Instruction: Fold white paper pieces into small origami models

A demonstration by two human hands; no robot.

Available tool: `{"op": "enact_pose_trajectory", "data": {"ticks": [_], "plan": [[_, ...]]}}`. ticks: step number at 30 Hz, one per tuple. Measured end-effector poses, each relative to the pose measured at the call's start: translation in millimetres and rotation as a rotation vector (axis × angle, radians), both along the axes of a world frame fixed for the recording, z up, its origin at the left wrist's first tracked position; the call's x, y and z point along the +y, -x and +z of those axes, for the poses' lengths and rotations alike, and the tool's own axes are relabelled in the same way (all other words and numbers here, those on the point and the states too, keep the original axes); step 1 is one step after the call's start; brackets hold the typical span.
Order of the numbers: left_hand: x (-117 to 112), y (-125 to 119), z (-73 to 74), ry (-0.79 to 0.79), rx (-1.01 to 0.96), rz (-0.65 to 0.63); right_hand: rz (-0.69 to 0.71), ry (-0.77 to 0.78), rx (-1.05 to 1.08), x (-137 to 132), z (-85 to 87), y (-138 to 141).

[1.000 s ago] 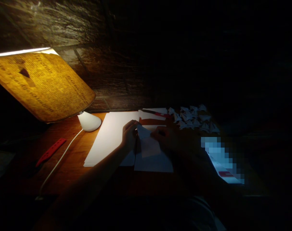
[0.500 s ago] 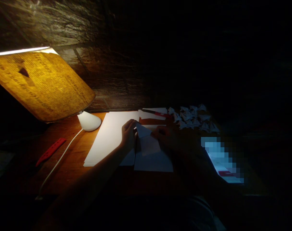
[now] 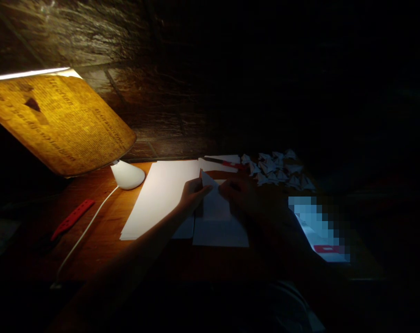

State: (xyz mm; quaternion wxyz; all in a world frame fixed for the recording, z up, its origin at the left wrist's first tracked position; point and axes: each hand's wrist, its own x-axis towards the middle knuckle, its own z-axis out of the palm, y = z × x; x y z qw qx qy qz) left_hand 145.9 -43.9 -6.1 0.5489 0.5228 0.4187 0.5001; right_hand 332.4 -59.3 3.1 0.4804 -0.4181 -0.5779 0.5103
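Between my hands is a white sheet of paper [image 3: 216, 203], its top coming to a point. My left hand [image 3: 192, 193] pinches its left edge, with the thumb laid across the paper. At the upper right edge, my right hand [image 3: 235, 189] closes its fingertips on the same sheet; deep shadow hides most of that hand. Beneath the held sheet lies another white sheet [image 3: 220, 237] on the wooden table. A larger stack of white paper [image 3: 161, 199] is to the left, partly under my left forearm.
A lamp with a printed shade [image 3: 64, 125] and white base [image 3: 128, 175] stands at left, its cord running forward. Near it lies a red-handled tool [image 3: 74, 218]. A red-and-black knife [image 3: 223, 163] rests on paper at the back. Several folded paper pieces [image 3: 275, 169] and a lit screen [image 3: 320, 233] are at right.
My left hand has slid down and slightly right along the held paper, its thumb now over the front. The paper's tip stands more upright. My right hand has barely moved.
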Motion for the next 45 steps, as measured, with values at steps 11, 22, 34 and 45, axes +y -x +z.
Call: {"op": "enact_pose_trajectory", "data": {"ticks": [11,22,34,45], "plan": [[-1,1,-1.2,-0.059,0.103,-0.089,-0.019,-0.100,-0.154,3,-9.4,2],[0,2,2.2,-0.166,0.168,-0.068,-0.055,-0.190,-0.203,2,-13.9,6],[-2,-2,4.1,-0.084,0.042,0.065,-0.135,-0.127,-0.202,3,-11.8,6],[4,-1,0.6,-0.095,-0.093,0.169,-0.134,-0.117,-0.156,6,-12.3,5]]}}
